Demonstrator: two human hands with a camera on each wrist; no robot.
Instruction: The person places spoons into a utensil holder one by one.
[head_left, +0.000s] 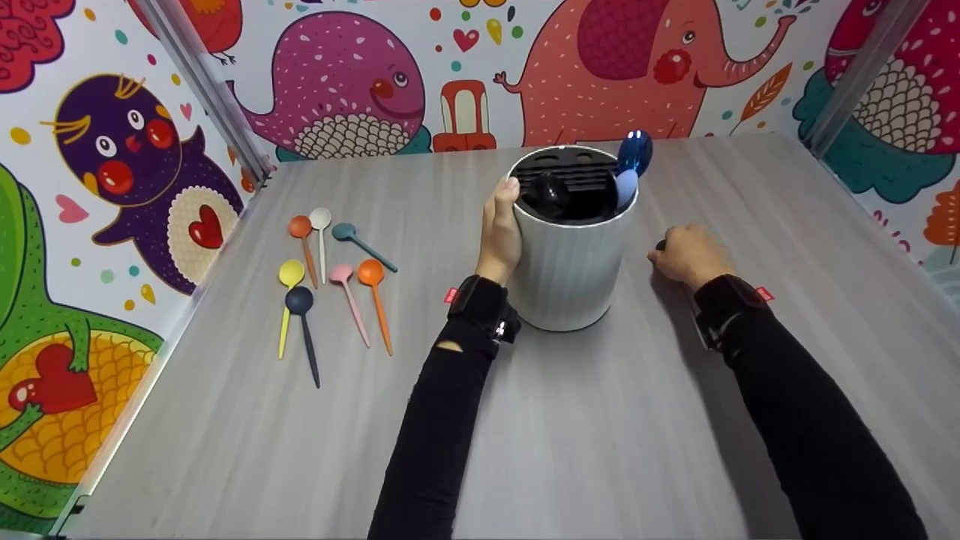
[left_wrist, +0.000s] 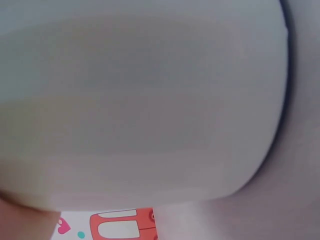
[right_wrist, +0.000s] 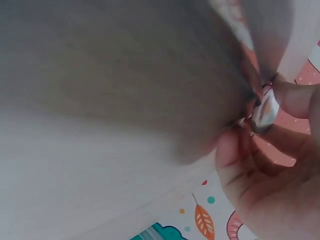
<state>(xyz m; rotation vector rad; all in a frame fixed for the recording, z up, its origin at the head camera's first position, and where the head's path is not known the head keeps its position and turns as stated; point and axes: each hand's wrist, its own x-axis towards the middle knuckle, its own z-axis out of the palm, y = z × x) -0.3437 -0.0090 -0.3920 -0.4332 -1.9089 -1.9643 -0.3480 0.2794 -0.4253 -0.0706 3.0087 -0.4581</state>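
A white ribbed utensil holder [head_left: 566, 277] with a black slotted insert stands upright on the table. My left hand [head_left: 501, 229] holds its left side, fingertips up at the rim. The holder's wall fills the left wrist view, with only a bit of skin at the corner. In the insert are a round black spoon [head_left: 553, 191], a shiny blue spoon [head_left: 635, 150] and a light blue one [head_left: 625, 186]. Right of the holder, low over the table, my right hand [head_left: 691, 255] pinches a small shiny mirror-like thing [right_wrist: 266, 107]; I cannot tell its kind.
On the table's left lie several small spoons: orange-red [head_left: 300, 226], white [head_left: 320, 219], teal [head_left: 345, 232], yellow [head_left: 291, 274], navy [head_left: 299, 301], pink [head_left: 342, 274] and orange [head_left: 370, 273]. Panels with cartoon animals [head_left: 352, 82] enclose the back and sides of the table.
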